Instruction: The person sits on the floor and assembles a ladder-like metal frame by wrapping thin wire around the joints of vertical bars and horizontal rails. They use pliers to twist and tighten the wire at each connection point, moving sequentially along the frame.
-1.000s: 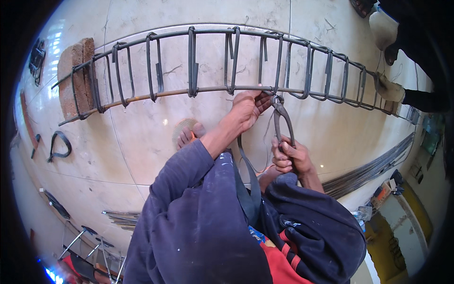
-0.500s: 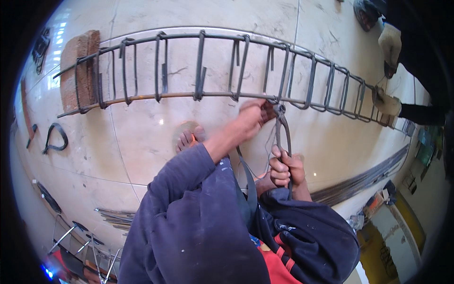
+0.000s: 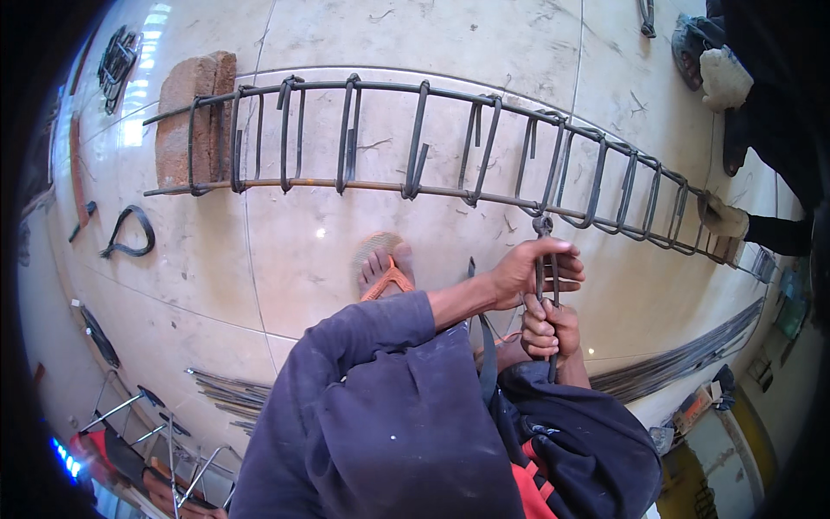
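Observation:
My right hand (image 3: 552, 329) is closed around the handles of dark metal pincers (image 3: 542, 227), the kind used for tying rebar. Their jaws meet the near bar of a long rebar cage (image 3: 346, 183), at the foot of one stirrup. My left hand (image 3: 540, 266) is at the upper part of the handles, just below the jaws, with its fingers stretched out to the right. Any tie wire inside the jaws is too small to make out. Toward its left end the cage rests on a reddish brick block (image 3: 180, 143).
A co-worker's gloved hand (image 3: 724, 216) is at the cage's right end; another gloved hand (image 3: 724, 80) is farther back. Bundled rods (image 3: 683, 353) lie at right, more rods (image 3: 226, 394) at lower left. A wire coil (image 3: 130, 232) lies left. My sandalled foot (image 3: 385, 264) stands near the cage.
My left hand has drawn back from the bar to the pincers' handles, its fingers now extended. My right hand keeps its grip. The whole view has shifted, so the cage appears farther right and lower.

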`<state>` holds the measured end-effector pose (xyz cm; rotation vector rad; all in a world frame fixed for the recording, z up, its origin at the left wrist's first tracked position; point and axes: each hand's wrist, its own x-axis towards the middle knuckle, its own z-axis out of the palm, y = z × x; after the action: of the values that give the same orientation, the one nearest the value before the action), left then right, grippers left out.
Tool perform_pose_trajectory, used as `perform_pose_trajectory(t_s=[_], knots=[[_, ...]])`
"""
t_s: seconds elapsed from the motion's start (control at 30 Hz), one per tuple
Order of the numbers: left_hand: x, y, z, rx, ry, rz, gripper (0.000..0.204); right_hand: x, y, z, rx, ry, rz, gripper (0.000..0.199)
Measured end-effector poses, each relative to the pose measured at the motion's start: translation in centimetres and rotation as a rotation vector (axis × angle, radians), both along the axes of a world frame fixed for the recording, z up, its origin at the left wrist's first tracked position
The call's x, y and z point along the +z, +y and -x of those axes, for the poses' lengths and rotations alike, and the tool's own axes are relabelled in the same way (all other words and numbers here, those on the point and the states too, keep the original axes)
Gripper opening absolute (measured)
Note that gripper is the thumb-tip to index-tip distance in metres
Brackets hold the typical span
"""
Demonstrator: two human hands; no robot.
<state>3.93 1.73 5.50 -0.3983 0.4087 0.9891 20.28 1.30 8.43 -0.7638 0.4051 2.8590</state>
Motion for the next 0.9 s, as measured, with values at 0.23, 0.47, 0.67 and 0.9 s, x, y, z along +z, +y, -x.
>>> perform_pose_trajectory(t_s=[0.23, 0.47, 0.67, 0.9], knots=[[-0.2, 1.1, -0.9, -0.153, 0.191, -0.017, 0.027, 2.3, 1.2, 0.1, 0.419, -0.495, -0.341, 0.036], [-0.2, 1.2, -3.9, -0.003, 0.422, 0.143, 0.024, 3.3, -0.4, 0.7, 0.518, -1.075, -1.083, 0.039], [-1.3, 1.2, -6.0, -0.101, 0.915, 0.194, 0.033, 4.7, -1.3, 1.2, 0.88, -1.221, -1.607, 0.054], [0.4, 1.1, -4.1, -0.307, 1.094, 0.134, 0.044, 3.3, -1.9, 1.0, 0.818, -1.226, -1.685, 0.037]])
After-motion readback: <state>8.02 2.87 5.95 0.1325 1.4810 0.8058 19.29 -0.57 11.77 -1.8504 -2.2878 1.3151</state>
